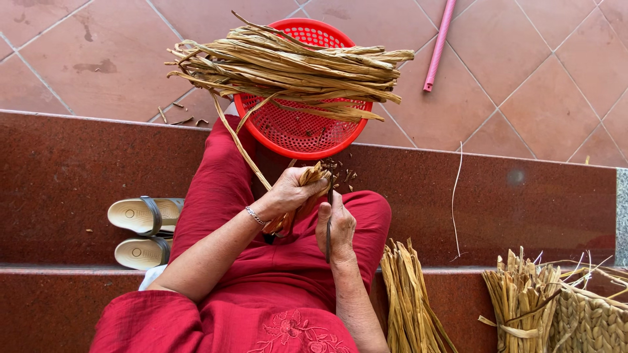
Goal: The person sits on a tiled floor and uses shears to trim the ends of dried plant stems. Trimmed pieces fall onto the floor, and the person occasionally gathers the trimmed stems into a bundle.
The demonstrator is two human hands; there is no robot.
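Observation:
My left hand (288, 193) is closed around a small bunch of dried straw-coloured leaf strips (313, 176), with one long strip trailing up to the left. My right hand (337, 225) holds a thin dark knife (329, 222), its blade pointing up at the ends of that bunch. Both hands sit over my lap in red trousers (275, 261). Just beyond them a red plastic basket (297, 134) carries a large bundle of dried strips (288, 65) laid across its rim.
A pair of cream sandals (144, 232) lies on the dark red step at left. Another bundle of strips (409, 301) leans at my right, with a tied bundle (520, 301) and woven basket (592, 320) further right. A pink tube (438, 46) lies on the tiles.

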